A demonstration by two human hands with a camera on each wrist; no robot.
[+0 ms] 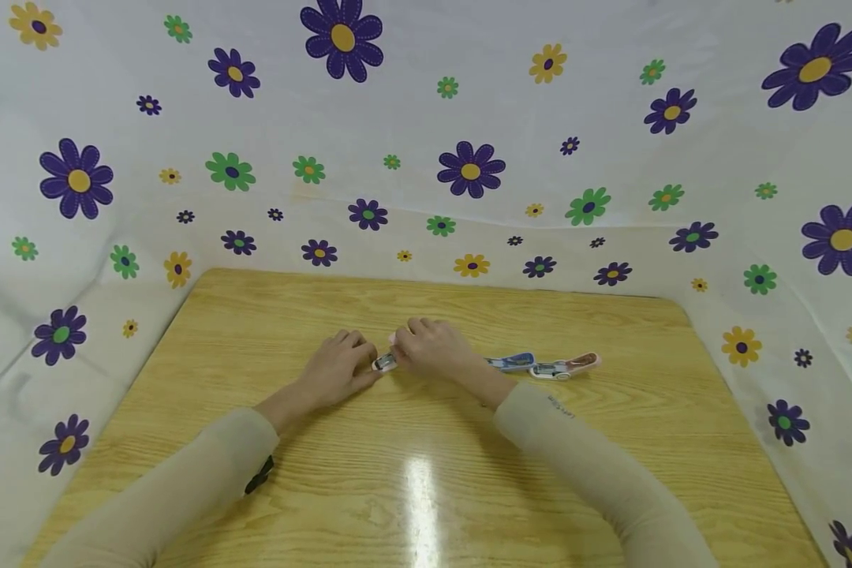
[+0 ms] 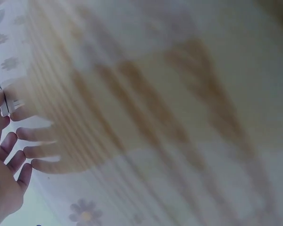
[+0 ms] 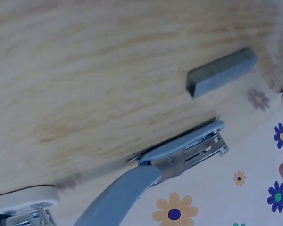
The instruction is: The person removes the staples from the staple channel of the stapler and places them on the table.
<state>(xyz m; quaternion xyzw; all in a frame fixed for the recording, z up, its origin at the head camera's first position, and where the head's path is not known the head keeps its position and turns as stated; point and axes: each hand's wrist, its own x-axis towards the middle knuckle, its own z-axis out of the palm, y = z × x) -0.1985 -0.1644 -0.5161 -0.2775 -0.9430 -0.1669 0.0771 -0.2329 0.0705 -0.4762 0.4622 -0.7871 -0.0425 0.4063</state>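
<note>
Between both hands, low over the table, is a small white stapler (image 1: 385,362) with metal inside and a pinkish end. My left hand (image 1: 337,367) pinches its left end between thumb and fingers; in the left wrist view that hand (image 2: 12,174) shows at the edge. The right hand (image 1: 433,347) grips the other end and hides much of it. To the right of that hand lies a blue stapler (image 1: 517,362), also large in the right wrist view. Beyond it is a white and pink stapler (image 1: 561,368).
A grey strip of staples (image 3: 221,72) lies on the wooden table (image 1: 397,442) near the blue stapler in the right wrist view. A white cloth with printed flowers (image 1: 397,118) rises around the table's back and sides. Something black (image 1: 259,476) shows beneath the left sleeve.
</note>
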